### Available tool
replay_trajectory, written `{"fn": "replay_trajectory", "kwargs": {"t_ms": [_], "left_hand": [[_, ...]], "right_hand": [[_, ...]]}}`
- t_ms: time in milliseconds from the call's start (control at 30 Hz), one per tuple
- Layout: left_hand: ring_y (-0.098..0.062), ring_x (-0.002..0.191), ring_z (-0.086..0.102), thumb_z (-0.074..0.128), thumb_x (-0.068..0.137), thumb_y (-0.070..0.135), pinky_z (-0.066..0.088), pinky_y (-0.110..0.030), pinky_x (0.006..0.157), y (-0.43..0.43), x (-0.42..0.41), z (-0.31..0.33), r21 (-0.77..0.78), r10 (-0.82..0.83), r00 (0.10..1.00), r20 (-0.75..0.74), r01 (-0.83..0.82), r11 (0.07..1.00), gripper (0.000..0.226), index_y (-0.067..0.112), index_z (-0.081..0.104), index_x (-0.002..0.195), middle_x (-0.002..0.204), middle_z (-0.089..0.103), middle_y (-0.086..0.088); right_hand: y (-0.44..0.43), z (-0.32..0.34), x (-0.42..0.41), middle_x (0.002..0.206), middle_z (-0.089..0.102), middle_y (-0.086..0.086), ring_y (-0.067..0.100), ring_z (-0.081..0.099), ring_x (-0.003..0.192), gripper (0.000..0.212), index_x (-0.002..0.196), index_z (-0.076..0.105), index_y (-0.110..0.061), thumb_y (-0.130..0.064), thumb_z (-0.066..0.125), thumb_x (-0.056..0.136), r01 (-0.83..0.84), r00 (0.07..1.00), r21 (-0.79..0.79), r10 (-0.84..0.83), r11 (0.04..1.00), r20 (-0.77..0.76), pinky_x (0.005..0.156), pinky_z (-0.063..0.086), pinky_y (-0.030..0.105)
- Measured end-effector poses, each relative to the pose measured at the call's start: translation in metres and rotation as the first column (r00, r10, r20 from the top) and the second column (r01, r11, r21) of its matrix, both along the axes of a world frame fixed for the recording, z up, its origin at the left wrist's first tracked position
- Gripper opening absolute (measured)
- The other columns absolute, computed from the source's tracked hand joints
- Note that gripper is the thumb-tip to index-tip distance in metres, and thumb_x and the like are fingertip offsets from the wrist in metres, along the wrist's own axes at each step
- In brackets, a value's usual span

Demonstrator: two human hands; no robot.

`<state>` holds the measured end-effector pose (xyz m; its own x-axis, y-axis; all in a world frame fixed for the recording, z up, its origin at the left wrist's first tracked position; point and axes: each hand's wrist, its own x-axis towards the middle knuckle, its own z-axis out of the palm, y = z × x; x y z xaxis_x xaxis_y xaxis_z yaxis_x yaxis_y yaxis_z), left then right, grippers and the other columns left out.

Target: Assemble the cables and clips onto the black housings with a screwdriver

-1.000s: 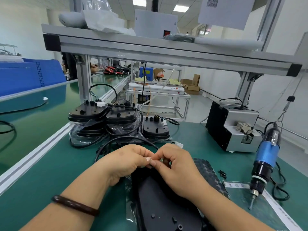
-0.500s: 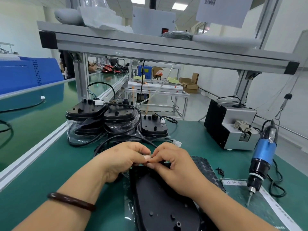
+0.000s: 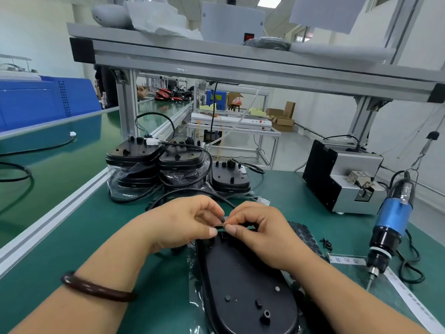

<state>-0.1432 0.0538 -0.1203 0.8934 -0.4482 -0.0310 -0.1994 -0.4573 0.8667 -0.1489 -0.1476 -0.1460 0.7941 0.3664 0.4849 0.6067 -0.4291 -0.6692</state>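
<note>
Mostly hidden, a part [image 3: 219, 225] is pinched between left hand [image 3: 183, 222] and right hand [image 3: 262, 230].

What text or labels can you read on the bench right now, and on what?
None can be read for sure.
White strip by the screwdriver: printed characters, too blurred to read.
Hanging sheet above: no print showing.

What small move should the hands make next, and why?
Probably press the small black piece down onto the far end of the black housing: the left hand and right hand pinch it right above that end, while the screwdriver hangs unused.
</note>
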Motion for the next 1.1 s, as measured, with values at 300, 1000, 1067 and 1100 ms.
{"fn": "replay_trajectory", "kwargs": {"t_ms": [300,1000,1067,1100], "left_hand": [[-0.006,0.1,0.064,0.071,0.084,0.012,0.051,-0.024,0.092,0.005,0.0,-0.009,0.039,-0.015,0.998,0.057,0.012,0.999,0.027,0.032,0.065,0.101,0.105,0.067,0.008],[-0.003,0.088,0.065,0.071,0.082,0.004,0.049,-0.016,0.081,0.011,0.004,-0.021,-0.108,-0.068,0.996,0.051,0.073,0.991,0.027,0.024,0.067,0.1,0.097,0.072,0.004],[-0.002,0.087,0.066,0.072,0.081,0.004,0.049,-0.014,0.079,0.01,0.004,-0.021,-0.114,-0.06,0.997,0.058,0.067,0.991,0.027,0.024,0.068,0.098,0.094,0.073,0.006],[-0.001,0.088,0.066,0.073,0.081,0.004,0.049,-0.013,0.078,0.011,0.005,-0.02,-0.113,-0.056,0.997,0.057,0.063,0.992,0.027,0.025,0.069,0.098,0.093,0.073,0.008]], "right_hand": [[0.0,0.004,0.001,0.085,0.068,0.0,0.003,0.062,0.08,0.007,0.078,0.073,-0.007,-0.004,0.071,0.084,-0.008,0.997,-0.004,0.008,1.0,-0.077,0.078,0.047,0.015],[-0.003,0.012,-0.011,0.094,0.065,-0.004,0.004,0.059,0.082,0.008,0.083,0.073,-0.009,-0.016,0.07,0.086,0.012,0.964,-0.349,0.082,0.937,0.253,0.074,0.048,0.018],[0.001,0.011,-0.009,0.087,0.064,-0.002,0.007,0.058,0.078,0.01,0.078,0.071,-0.011,-0.018,0.071,0.085,0.036,0.964,-0.318,0.051,0.947,0.261,0.071,0.048,0.024],[0.003,0.011,-0.008,0.085,0.063,-0.001,0.009,0.059,0.077,0.011,0.077,0.07,-0.012,-0.018,0.071,0.085,0.045,0.966,-0.304,0.036,0.951,0.257,0.071,0.048,0.027]]}}
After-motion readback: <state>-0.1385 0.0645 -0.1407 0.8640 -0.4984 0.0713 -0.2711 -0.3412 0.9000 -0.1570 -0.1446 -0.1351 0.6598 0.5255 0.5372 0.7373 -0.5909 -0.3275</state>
